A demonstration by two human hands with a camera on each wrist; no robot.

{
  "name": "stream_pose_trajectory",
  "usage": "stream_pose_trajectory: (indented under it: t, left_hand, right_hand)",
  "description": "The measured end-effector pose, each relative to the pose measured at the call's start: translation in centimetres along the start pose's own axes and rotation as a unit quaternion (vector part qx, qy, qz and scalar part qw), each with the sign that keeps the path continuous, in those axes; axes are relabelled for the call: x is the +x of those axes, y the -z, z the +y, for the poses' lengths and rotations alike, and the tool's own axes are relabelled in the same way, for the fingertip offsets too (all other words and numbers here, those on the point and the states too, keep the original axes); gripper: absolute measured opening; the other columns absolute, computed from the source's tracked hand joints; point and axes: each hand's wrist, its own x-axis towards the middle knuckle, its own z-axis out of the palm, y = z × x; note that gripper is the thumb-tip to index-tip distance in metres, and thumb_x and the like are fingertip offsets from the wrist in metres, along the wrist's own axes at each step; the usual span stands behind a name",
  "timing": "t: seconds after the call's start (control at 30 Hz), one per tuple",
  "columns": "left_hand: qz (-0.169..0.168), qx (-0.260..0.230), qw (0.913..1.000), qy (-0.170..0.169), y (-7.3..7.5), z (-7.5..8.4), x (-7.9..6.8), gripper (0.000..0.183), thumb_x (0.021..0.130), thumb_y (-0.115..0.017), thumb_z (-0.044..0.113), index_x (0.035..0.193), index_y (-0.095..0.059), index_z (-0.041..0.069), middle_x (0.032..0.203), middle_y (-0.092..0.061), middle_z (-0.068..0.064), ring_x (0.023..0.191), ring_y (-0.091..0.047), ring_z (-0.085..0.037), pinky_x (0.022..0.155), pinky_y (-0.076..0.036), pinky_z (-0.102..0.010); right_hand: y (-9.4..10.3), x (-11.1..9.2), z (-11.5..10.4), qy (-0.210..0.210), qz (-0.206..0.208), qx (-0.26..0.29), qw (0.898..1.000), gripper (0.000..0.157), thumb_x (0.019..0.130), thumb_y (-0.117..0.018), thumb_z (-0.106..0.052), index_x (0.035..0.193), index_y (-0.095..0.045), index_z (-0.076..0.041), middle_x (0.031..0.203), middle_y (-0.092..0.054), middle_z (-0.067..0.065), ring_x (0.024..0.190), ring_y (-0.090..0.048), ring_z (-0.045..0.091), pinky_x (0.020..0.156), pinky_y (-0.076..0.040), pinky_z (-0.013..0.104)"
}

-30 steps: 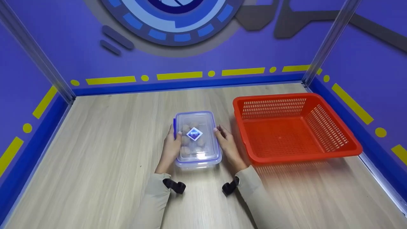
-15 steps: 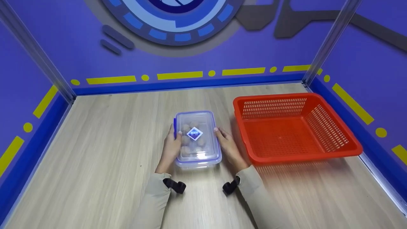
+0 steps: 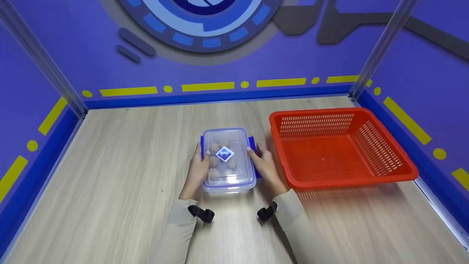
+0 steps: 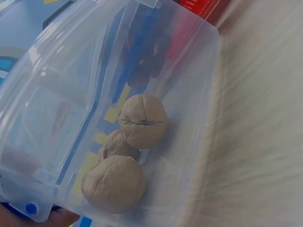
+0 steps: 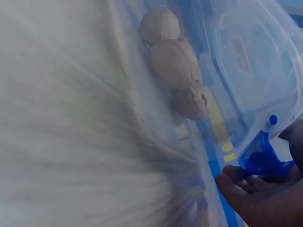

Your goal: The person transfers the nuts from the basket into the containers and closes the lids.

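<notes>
A clear plastic food container [image 3: 231, 172] stands on the table, its lid [image 3: 238, 146] resting on top with a blue-and-white diamond sticker. Walnuts [image 4: 142, 120] show through its walls in both wrist views. My left hand [image 3: 198, 170] grips the left side, thumb on the lid's edge and fingers along the wall by a blue latch [image 3: 202, 143]. On the right, another blue latch [image 5: 265, 158] sticks out sideways from the lid. My right hand [image 3: 265, 167] holds it, thumb above and fingers below.
A red plastic basket [image 3: 326, 183] with slotted sides stands just right of the container, close to my right hand. Blue-purple panels [image 3: 205, 73] enclose the wooden table [image 3: 128, 165] at the back and both sides.
The right-hand latch has swung outward into view, and my right thumb and fingers have shifted onto it. My left hand and the container have stayed in place.
</notes>
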Motion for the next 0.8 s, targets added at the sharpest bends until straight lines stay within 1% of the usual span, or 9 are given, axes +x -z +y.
stream_pose_trajectory:
  t: [0.1,0.23,0.3,0.33,0.4,0.47,0.53,0.63,0.8]
  left_hand:
    - [0.0,0.0,1.0,-0.001,0.0,0.0,0.0,0.058,0.1,-0.039,0.01,0.151,-0.015,-0.003,0.15,-0.03,-0.031,0.138,-0.032,-0.046,0.116,-0.027,-0.054]
    - [0.005,0.001,1.0,-0.008,-0.1,-0.1,0.0,0.058,0.099,-0.04,0.009,0.151,-0.017,-0.002,0.147,-0.036,-0.032,0.133,-0.039,-0.047,0.114,-0.032,-0.055]
    - [0.005,0.0,1.0,-0.008,-0.1,-0.1,0.0,0.058,0.099,-0.04,0.009,0.151,-0.017,-0.002,0.147,-0.035,-0.032,0.134,-0.038,-0.047,0.114,-0.031,-0.055]
    - [0.005,-0.002,1.0,-0.008,-0.1,-0.1,0.0,0.058,0.099,-0.04,0.009,0.151,-0.017,-0.002,0.148,-0.035,-0.032,0.134,-0.038,-0.047,0.114,-0.03,-0.055]
    - [0.005,-0.005,1.0,-0.006,-0.1,-0.1,0.0,0.058,0.099,-0.04,0.009,0.152,-0.017,-0.001,0.149,-0.033,-0.031,0.136,-0.035,-0.046,0.116,-0.028,-0.055]
    - [0.004,-0.006,1.0,-0.003,-0.2,-0.1,0.0,0.058,0.099,-0.04,0.009,0.152,-0.016,-0.001,0.15,-0.031,-0.03,0.138,-0.032,-0.046,0.117,-0.025,-0.054]
    - [0.005,-0.009,0.9999,-0.003,-0.2,-0.1,0.0,0.058,0.1,-0.04,0.009,0.152,-0.017,-0.001,0.151,-0.031,-0.03,0.139,-0.031,-0.045,0.118,-0.024,-0.053]
    - [0.01,-0.009,0.9999,-0.007,-0.2,-0.1,0.0,0.058,0.099,-0.04,0.009,0.151,-0.018,-0.001,0.15,-0.032,-0.03,0.138,-0.032,-0.046,0.117,-0.025,-0.054]
    - [0.01,-0.011,0.9998,-0.012,-0.2,-0.1,0.0,0.059,0.099,-0.04,0.008,0.152,-0.016,-0.002,0.151,-0.03,-0.03,0.138,-0.032,-0.045,0.117,-0.026,-0.053]
  right_hand:
    - [0.0,0.0,-0.4,-0.007,-0.003,0.002,1.0,0.063,0.094,-0.058,-0.018,0.143,-0.033,0.012,0.142,-0.044,0.031,0.131,-0.046,0.039,0.112,-0.038,0.049]
    - [-0.3,-0.1,-0.8,-0.003,-0.013,0.023,1.0,0.055,0.095,-0.055,-0.014,0.142,-0.038,0.008,0.138,-0.05,0.028,0.122,-0.053,0.035,0.107,-0.044,0.048]
    - [-0.5,-0.2,-0.9,0.004,-0.022,0.04,0.999,0.052,0.095,-0.052,-0.011,0.143,-0.038,0.006,0.138,-0.05,0.027,0.12,-0.054,0.033,0.105,-0.046,0.048]
    - [-0.6,-0.2,-0.9,0.01,-0.03,0.048,0.998,0.052,0.096,-0.05,-0.009,0.144,-0.036,0.006,0.141,-0.048,0.027,0.123,-0.052,0.034,0.107,-0.044,0.048]
    - [-0.8,-0.3,-0.9,0.012,-0.04,0.054,0.998,0.054,0.097,-0.046,-0.008,0.147,-0.03,0.003,0.149,-0.039,0.024,0.133,-0.044,0.034,0.114,-0.035,0.048]
    - [-1.0,-0.4,-0.9,0.014,-0.048,0.043,0.998,0.056,0.099,-0.042,-0.009,0.151,-0.023,0.0,0.156,-0.029,0.021,0.142,-0.031,0.033,0.119,-0.025,0.048]
    - [-1.2,-0.5,-1.0,0.013,-0.051,0.033,0.998,0.057,0.1,-0.039,-0.011,0.152,-0.019,-0.004,0.159,-0.021,0.017,0.147,-0.02,0.031,0.122,-0.015,0.046]
    - [-1.3,-0.7,-1.0,0.009,-0.047,0.014,0.999,0.058,0.102,-0.04,-0.018,0.153,-0.017,-0.006,0.16,-0.018,0.017,0.148,-0.016,0.03,0.123,-0.012,0.046]
    - [-1.3,-0.7,-1.0,0.012,-0.051,0.0,0.999,0.061,0.102,-0.042,-0.021,0.153,-0.015,-0.002,0.159,-0.017,0.02,0.148,-0.017,0.032,0.123,-0.013,0.046]
